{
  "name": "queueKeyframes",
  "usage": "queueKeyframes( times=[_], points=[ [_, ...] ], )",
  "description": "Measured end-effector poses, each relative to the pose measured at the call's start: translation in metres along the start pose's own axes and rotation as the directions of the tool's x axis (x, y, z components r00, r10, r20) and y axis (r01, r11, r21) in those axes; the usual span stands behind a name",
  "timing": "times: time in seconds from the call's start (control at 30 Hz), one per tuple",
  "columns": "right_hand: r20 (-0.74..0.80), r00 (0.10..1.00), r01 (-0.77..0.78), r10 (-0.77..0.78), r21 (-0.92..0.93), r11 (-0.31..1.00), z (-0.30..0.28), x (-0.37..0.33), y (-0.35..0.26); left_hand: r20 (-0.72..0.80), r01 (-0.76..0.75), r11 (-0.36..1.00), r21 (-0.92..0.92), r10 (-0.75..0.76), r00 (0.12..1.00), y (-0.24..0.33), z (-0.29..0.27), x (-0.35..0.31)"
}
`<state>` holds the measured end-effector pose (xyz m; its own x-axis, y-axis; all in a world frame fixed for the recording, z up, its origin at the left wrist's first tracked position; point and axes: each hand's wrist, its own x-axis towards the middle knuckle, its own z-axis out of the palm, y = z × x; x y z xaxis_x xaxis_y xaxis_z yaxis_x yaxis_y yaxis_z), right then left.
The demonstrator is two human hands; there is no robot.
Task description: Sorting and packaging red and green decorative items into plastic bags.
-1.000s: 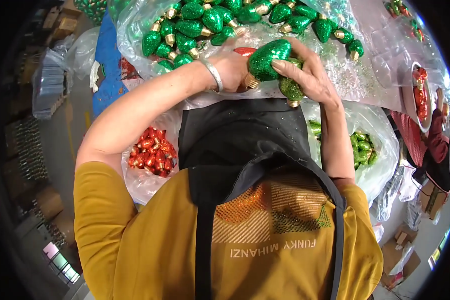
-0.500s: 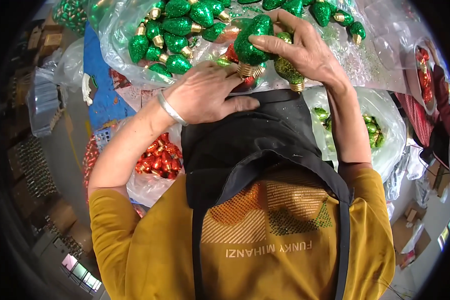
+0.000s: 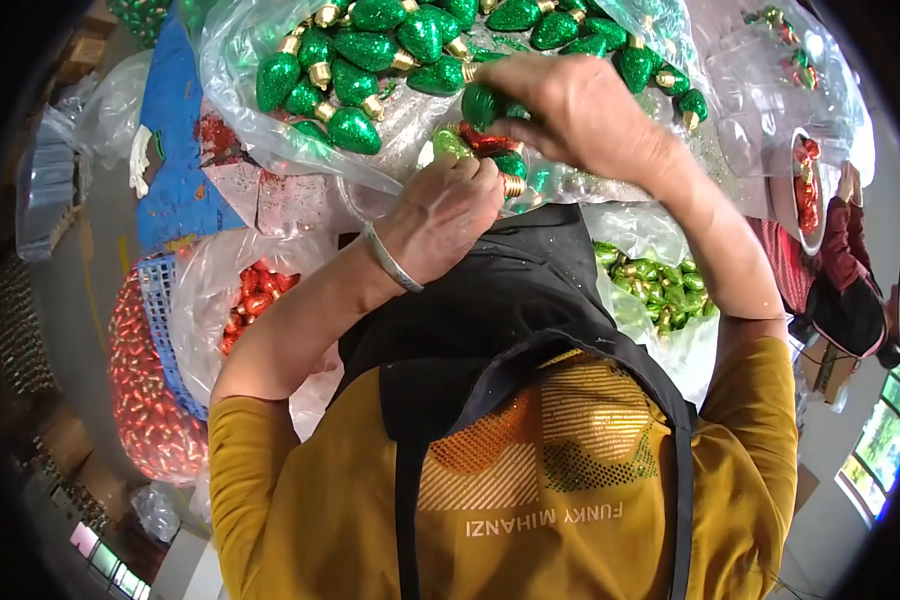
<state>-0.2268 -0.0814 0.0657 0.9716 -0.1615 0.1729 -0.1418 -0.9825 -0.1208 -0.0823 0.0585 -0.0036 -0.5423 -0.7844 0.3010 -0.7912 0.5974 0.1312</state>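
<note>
Glittery bulb-shaped ornaments with gold screw bases are gathered between my hands. My left hand (image 3: 448, 218), with a silver bangle on its wrist, is closed around the lower part of this small bunch. Beside its fingers show a light green bulb (image 3: 451, 142), a red bulb (image 3: 486, 138) and a green bulb (image 3: 511, 163). A gold base (image 3: 513, 186) sticks out next to the fingertips. Just above, my right hand (image 3: 595, 115), slightly blurred, has its fingers bent around a dark green bulb ornament (image 3: 479, 106); its fingertips are partly hidden.
A clear plastic bag (image 3: 232, 95) spreads over the worktop with several green bulbs (image 3: 370, 50). Below the worktop are bags of red bulbs (image 3: 256, 295) and light green bulbs (image 3: 660, 290). A blue crate (image 3: 160, 310) stands at left, and a person in dark red sleeves (image 3: 845, 240) at right.
My right hand has moved up and turned palm down. The large green bulb and yellow-green bulb no longer hang from it in plain view. My left hand has shifted right and curled its fingers.
</note>
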Motion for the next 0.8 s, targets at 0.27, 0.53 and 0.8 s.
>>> queueKeyframes(
  times=[0.27,0.53,0.8],
  points=[
    [0.162,0.848,-0.529,0.504,0.218,0.820,-0.002,0.010,-0.014,0.222,-0.011,0.981,0.193,-0.033,0.974,0.005,0.002,0.004],
    [0.229,0.830,-0.557,0.509,0.307,0.771,-0.009,0.024,-0.016,0.149,-0.018,0.994,0.109,0.002,0.989,-0.008,-0.005,0.004],
    [0.382,0.817,-0.502,0.432,0.104,0.858,0.014,0.029,-0.012,0.197,0.005,0.995,0.100,-0.025,0.980,-0.001,0.001,0.001]
  ],
)
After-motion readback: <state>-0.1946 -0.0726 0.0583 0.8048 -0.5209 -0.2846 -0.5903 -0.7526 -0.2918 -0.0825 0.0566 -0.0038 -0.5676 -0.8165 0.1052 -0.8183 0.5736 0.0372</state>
